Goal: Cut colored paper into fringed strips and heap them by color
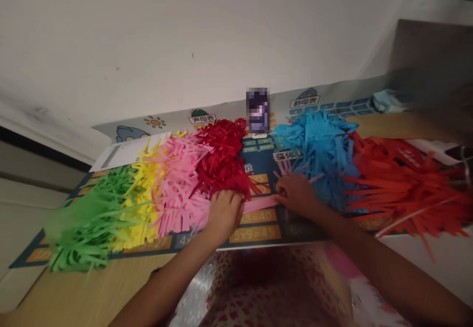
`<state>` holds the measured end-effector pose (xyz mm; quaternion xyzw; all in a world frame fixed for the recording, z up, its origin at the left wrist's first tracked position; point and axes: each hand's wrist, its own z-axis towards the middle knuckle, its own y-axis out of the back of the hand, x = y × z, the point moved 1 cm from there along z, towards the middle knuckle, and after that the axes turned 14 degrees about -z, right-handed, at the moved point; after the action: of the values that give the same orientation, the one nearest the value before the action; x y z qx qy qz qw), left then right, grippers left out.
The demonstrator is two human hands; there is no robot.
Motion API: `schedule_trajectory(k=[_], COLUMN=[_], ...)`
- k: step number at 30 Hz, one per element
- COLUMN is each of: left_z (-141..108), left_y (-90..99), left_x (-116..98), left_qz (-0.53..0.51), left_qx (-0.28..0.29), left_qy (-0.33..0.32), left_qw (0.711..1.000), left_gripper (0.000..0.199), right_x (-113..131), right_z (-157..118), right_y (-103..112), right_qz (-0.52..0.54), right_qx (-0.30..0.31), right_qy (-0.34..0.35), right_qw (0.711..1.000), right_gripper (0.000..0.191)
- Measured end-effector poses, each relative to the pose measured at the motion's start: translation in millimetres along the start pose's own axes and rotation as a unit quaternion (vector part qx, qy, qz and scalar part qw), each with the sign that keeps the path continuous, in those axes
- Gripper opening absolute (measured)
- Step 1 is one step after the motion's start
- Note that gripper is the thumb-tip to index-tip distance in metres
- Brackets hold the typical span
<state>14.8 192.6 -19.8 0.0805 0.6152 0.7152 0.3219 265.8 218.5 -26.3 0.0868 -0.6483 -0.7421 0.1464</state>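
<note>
A pink paper strip (260,203) stretches between my two hands, low over the printed mat. My left hand (226,213) has its fingers closed on the strip's left end, beside the pink fringed paper (181,169) and just below the dark red pile (223,162). At the other end my right hand (295,194) pinches the strip, and thin pink fringes (288,167) stick out above its fingers. The blue fringed pile (321,145) lies right behind my right hand.
Yellow (138,204) and green (92,213) fringed piles lie at the left, orange-red fringes (402,184) at the right. A phone-like object with a pixelated screen (257,112) stands against the wall. White sheets (129,153) lie at the back left.
</note>
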Motion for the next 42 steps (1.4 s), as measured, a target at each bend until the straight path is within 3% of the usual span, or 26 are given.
schedule_trajectory(k=[3, 5, 8, 11, 14, 18, 27, 32, 35, 38, 42], left_z=[1, 2, 6, 11, 16, 19, 19, 15, 13, 9, -6], left_y=[3.8, 7.9, 13.3, 13.7, 11.4, 11.1, 9.3, 6.2, 4.5, 2.5, 1.6], left_x=[-5, -11, -22, -29, -30, -27, -22, -22, -22, -20, -10], left_qz=[0.038, 0.054, 0.060, 0.057, 0.055, 0.033, 0.040, 0.030, 0.027, 0.033, 0.023], left_qx=[0.069, 0.111, 0.115, 0.103, 0.104, 0.106, 0.106, 0.081, 0.070, 0.050, 0.027], left_qy=[-0.142, -0.187, -0.168, -0.126, -0.093, -0.065, -0.088, -0.083, -0.065, -0.068, -0.075], left_qw=[0.987, 0.975, 0.977, 0.985, 0.989, 0.992, 0.990, 0.993, 0.995, 0.996, 0.997], left_gripper=[0.020, 0.020, 0.017, 0.020, 0.021, 0.020, 0.015, 0.012, 0.014, 0.020, 0.019], right_x=[0, 9, 30, 40, 37, 30, 40, 38, 45, 53, 40], right_z=[-9, -15, -20, -13, 0, 7, 4, 11, 9, 3, -5], right_y=[15, 22, 20, 10, 7, 14, 15, 20, 22, 17, 4], right_qz=[-0.055, -0.073, -0.094, -0.123, -0.128, -0.103, -0.144, -0.093, -0.084, -0.102, -0.111], right_qx=[-0.058, -0.067, -0.035, -0.029, -0.024, 0.002, 0.012, 0.033, 0.000, -0.036, -0.057], right_qy=[0.002, 0.082, 0.235, 0.292, 0.288, 0.233, 0.309, 0.218, 0.201, 0.242, 0.262], right_qw=[0.997, 0.992, 0.967, 0.948, 0.949, 0.967, 0.940, 0.971, 0.976, 0.964, 0.957], right_gripper=[0.011, 0.010, 0.012, 0.020, 0.023, 0.021, 0.019, 0.017, 0.013, 0.013, 0.021])
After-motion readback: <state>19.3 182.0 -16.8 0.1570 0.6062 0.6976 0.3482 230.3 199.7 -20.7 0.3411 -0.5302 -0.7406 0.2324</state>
